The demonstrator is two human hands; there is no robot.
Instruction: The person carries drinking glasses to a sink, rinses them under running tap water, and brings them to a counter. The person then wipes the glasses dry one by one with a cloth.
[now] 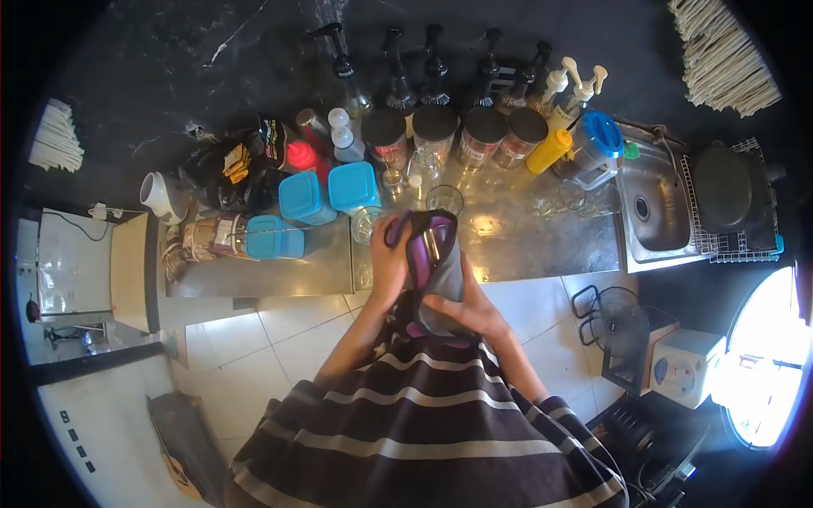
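Note:
Close in front of my body, over the counter's front edge, I hold a black and purple item with a glossy face (438, 240) and a looped side; its exact kind I cannot make out. My left hand (390, 269) is closed around its left side. A grey cloth (442, 315) lies against its right side and hangs down. My right hand (467, 310) grips this cloth, thumb across the front. Just beyond the item stands a clear drinking glass (445, 200) on the steel counter (533, 241).
Behind stand black-lidded jars (435, 125) and pump bottles (435, 63). Blue-lidded containers (353, 186) are to the left, with a yellow squeeze bottle (550, 151) and a blue-lidded jug (600, 144) to the right. Farther right are a sink (654, 207) and a dish rack (707, 241). A fan (616, 320) stands below.

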